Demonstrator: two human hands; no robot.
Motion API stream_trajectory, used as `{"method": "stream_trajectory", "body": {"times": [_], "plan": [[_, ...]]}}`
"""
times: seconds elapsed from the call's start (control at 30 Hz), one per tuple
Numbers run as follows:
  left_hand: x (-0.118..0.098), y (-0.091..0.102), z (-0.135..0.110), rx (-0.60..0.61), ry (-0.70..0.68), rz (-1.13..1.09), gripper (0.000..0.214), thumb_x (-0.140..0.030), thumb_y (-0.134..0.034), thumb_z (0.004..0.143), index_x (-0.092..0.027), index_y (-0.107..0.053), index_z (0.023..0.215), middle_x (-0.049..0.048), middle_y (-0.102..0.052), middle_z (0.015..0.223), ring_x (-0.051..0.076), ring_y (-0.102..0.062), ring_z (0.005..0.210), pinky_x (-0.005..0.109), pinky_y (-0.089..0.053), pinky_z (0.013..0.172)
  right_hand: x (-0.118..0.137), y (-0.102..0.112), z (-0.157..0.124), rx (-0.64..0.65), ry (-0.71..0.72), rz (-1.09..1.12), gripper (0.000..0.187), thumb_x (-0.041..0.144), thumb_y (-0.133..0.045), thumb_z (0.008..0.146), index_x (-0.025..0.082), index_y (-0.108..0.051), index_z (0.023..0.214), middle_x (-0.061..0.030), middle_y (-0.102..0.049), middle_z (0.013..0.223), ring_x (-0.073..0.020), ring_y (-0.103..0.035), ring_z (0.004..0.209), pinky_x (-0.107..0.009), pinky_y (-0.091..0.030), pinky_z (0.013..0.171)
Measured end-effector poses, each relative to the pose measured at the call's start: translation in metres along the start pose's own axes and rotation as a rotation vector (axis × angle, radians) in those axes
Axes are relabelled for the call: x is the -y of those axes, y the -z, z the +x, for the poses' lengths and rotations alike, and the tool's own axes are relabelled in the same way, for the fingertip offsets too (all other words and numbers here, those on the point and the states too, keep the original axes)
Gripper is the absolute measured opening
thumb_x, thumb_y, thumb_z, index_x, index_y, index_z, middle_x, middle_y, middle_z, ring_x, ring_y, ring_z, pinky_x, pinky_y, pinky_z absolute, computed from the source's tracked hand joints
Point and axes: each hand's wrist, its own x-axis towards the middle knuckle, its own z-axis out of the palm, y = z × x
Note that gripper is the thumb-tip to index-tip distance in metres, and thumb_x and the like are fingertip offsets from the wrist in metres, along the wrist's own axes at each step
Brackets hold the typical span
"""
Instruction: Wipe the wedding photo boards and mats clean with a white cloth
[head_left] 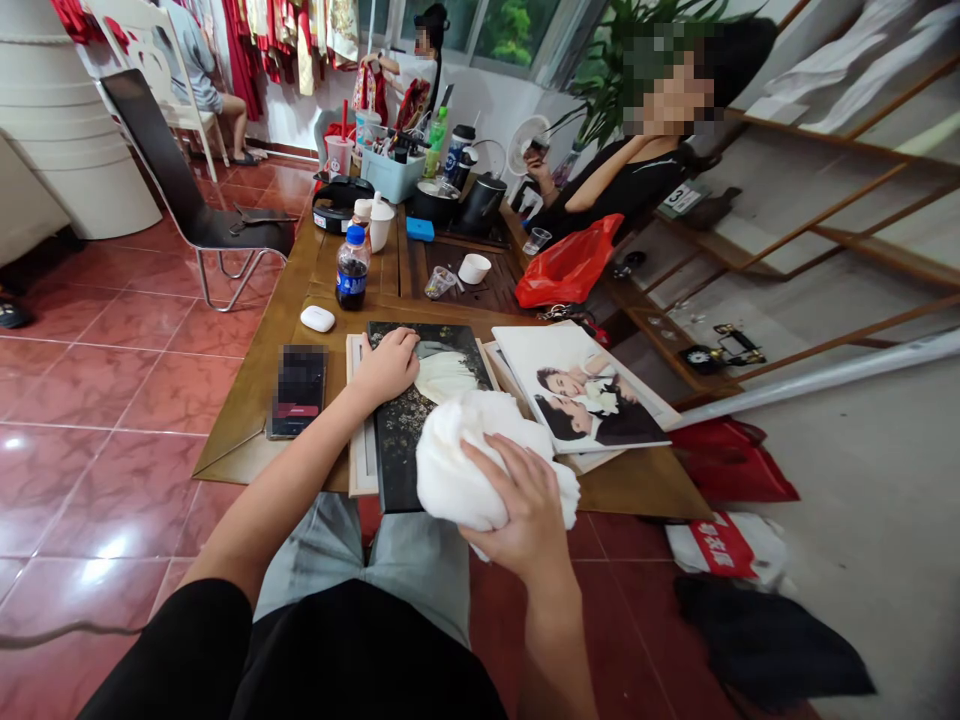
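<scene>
A dark photo panel (pixel 397 440) with a white dress pictured on it lies near the table's front edge, over a pale wooden frame (pixel 362 465). My left hand (pixel 390 366) rests on its upper left part, fingers laid on the surface and holding nothing. In my right hand (pixel 525 500) is a bunched white cloth (pixel 465 460), gripped over the panel's lower right corner and hiding it. Just right of the cloth lies a second photo panel (pixel 592 385) showing a couple, stacked at an angle on other panels or frames.
Left are a phone (pixel 298 385), a white earbud case (pixel 317 319) and a cola bottle (pixel 352 268). Behind stand a small white cup (pixel 474 268), a red plastic bag (pixel 574 265) and a blue basket (pixel 391 175). A person (pixel 622 180) sits at the far right, beside shelves (pixel 825 230).
</scene>
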Motion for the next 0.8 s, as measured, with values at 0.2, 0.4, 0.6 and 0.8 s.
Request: {"method": "stream_trajectory", "body": {"times": [0.2,0.4,0.6,0.8], "plan": [[-0.001,0.0,-0.001,0.002,0.004,0.003,0.039,-0.019,-0.039,0.102,-0.024,-0.059,0.135,0.0098,-0.056,0.151,0.025,-0.049,0.142,0.067,-0.019,0.126,-0.013,0.002,-0.007,-0.06,-0.073,-0.045,0.068,0.042,-0.066,0.083,0.03,-0.05,0.148,-0.0127,-0.059,0.14,-0.0382,-0.056,0.128,-0.053,-0.038,0.108],[-0.001,-0.002,-0.002,-0.021,0.004,0.014,0.04,-0.019,-0.039,0.102,-0.025,-0.059,0.136,0.0086,-0.056,0.151,0.024,-0.049,0.143,0.065,-0.021,0.126,0.011,-0.003,0.011,-0.035,-0.017,-0.02,0.073,0.042,-0.069,0.078,0.029,-0.051,0.148,-0.0138,-0.058,0.14,-0.0386,-0.055,0.129,-0.056,-0.034,0.111],[-0.002,0.0,0.001,0.001,0.009,0.006,0.04,-0.018,-0.04,0.101,-0.024,-0.057,0.137,0.0087,-0.055,0.153,0.023,-0.05,0.142,0.065,-0.02,0.126,0.044,-0.016,0.031,0.019,0.015,0.063,0.079,0.049,-0.072,0.074,0.031,-0.052,0.148,-0.012,-0.058,0.143,-0.0377,-0.052,0.133,-0.058,-0.028,0.116],[-0.001,0.002,0.002,0.019,0.008,-0.012,0.04,-0.018,-0.04,0.101,-0.024,-0.058,0.137,0.0094,-0.055,0.153,0.024,-0.05,0.142,0.067,-0.019,0.126,0.047,-0.015,0.037,0.059,-0.003,0.095,0.079,0.05,-0.073,0.073,0.034,-0.053,0.147,-0.0095,-0.059,0.144,-0.036,-0.053,0.133,-0.054,-0.029,0.116]]}}
